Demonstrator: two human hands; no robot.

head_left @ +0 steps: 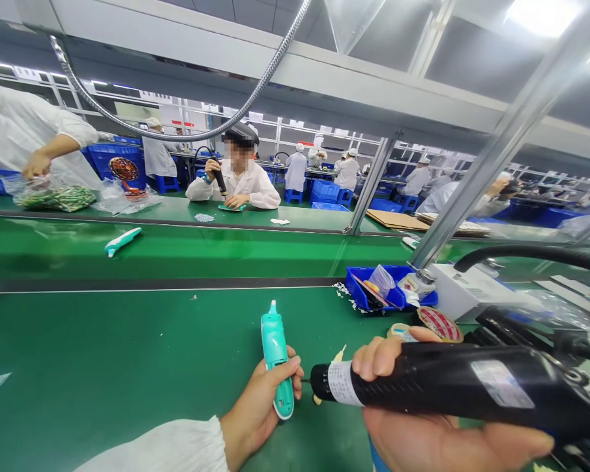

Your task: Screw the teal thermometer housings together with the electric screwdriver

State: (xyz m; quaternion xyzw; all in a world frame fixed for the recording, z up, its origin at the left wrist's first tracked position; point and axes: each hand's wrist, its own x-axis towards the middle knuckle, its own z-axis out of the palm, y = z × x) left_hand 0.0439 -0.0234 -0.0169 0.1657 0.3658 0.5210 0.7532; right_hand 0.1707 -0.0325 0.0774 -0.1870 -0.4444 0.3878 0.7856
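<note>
1. Around us is a workshop; before us, a green bench (128, 367).
2. Our left hand (258, 403) holds the teal device (274, 341) over it, thumb across it; our right hand (408, 432) wraps its fingers around a black power screwdriver (437, 377).
3. We judge this as screw work; the next move calls for aligning the bit (305, 380) carefully.
4. The screwdriver's white label (343, 383) is unreadable to us.
</note>
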